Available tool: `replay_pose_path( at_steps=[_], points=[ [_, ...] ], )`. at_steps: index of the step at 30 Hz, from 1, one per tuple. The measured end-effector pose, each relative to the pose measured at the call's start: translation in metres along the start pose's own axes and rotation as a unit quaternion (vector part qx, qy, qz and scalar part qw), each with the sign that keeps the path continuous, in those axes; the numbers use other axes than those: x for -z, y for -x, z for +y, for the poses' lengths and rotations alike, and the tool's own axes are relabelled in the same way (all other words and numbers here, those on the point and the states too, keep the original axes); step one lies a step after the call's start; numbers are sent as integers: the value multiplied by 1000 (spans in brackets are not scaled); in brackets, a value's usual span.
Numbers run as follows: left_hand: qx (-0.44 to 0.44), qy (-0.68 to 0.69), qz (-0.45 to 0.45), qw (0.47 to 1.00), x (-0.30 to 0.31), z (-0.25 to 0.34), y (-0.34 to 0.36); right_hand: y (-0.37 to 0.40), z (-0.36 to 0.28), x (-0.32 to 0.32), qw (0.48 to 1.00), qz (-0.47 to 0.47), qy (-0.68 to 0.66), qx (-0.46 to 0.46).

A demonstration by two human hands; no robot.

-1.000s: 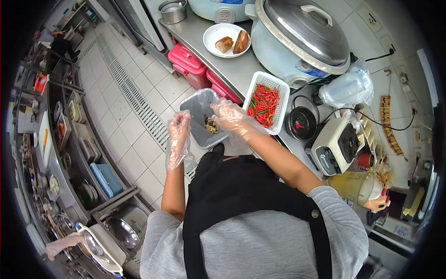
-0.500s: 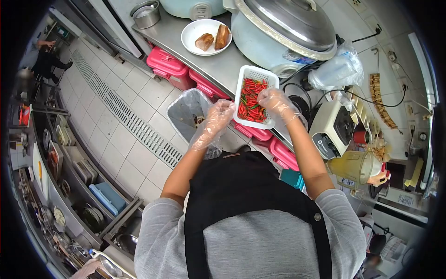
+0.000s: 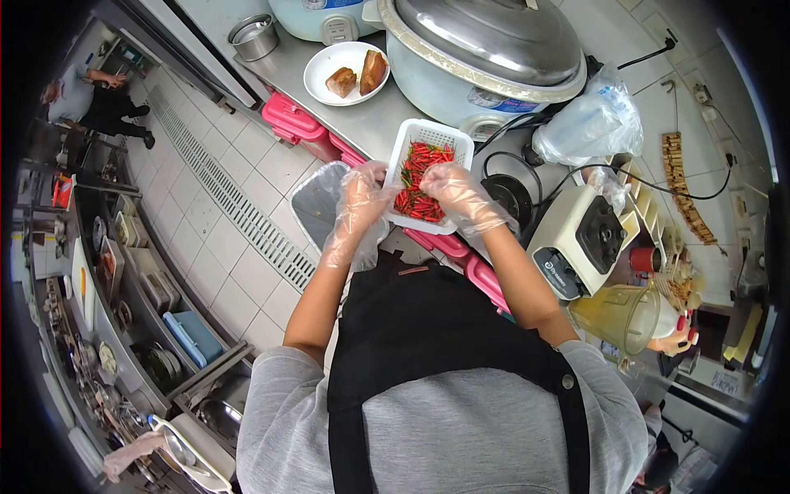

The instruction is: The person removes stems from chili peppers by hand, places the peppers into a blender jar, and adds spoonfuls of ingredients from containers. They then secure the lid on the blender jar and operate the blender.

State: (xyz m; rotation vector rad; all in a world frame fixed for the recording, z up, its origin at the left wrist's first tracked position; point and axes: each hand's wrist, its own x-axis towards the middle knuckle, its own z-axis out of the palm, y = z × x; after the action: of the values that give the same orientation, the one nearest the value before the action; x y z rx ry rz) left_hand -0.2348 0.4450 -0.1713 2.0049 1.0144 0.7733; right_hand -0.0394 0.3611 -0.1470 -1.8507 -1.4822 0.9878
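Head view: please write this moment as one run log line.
left hand: gloved, beside white basket | right hand: gloved, over red chilies in basket | bin: left of basket

Lidded cooker (image 3: pixel 484 59), blender base (image 3: pixel 580 241), distant person (image 3: pixel 74 95) (perhaps seated)

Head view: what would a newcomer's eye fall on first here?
Probably the red chilies in the white basket near the centre, with the gloved right hand over them and the left hand by the basket's left edge. Next, the large lidded cooker at the top, on the metal counter. Left of it, a white plate holds two brown pieces.
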Motion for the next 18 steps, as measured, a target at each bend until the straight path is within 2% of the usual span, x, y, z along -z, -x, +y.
replay_pose_path(
  at_steps=[1, 2, 3, 5, 7, 9, 10, 11, 13, 14, 17, 18],
  points=[
    [34, 23, -55, 998, -1, 13, -4, 0, 2, 7, 986, -6, -166, -29],
    [50, 102, -77, 991, -6, 29, -6, -2, 4, 12, 979, -6, -206, 0],
    [50, 99, -75, 991, -11, 43, -8, 1, -4, 18, 978, -7, -208, 2],
    [126, 99, -162, 974, -19, 61, -15, 6, -21, 32, 960, -21, -277, 27],
    [120, 73, -157, 978, -28, 61, -19, 5, -21, 37, 962, -27, -269, 27],
    [219, 233, -168, 932, -29, 69, -22, 9, -27, 38, 937, 39, -346, 19],
    [200, 365, -170, 893, -34, 62, -22, 14, -30, 39, 944, 112, -308, 24],
    [198, 363, -177, 893, -32, 68, -23, 14, -23, 40, 943, 119, -310, 23],
    [250, 473, -133, 834, -23, 81, -26, 16, -3, 41, 963, 116, -237, 44],
    [248, 418, -178, 856, -16, 76, -30, 17, -2, 43, 968, 91, -228, 61],
    [268, 411, -167, 856, -12, 74, -34, 17, 0, 32, 960, 62, -274, 7],
    [264, 420, -188, 848, -10, 71, -36, 18, -5, 31, 950, 53, -308, 13]
  ],
)
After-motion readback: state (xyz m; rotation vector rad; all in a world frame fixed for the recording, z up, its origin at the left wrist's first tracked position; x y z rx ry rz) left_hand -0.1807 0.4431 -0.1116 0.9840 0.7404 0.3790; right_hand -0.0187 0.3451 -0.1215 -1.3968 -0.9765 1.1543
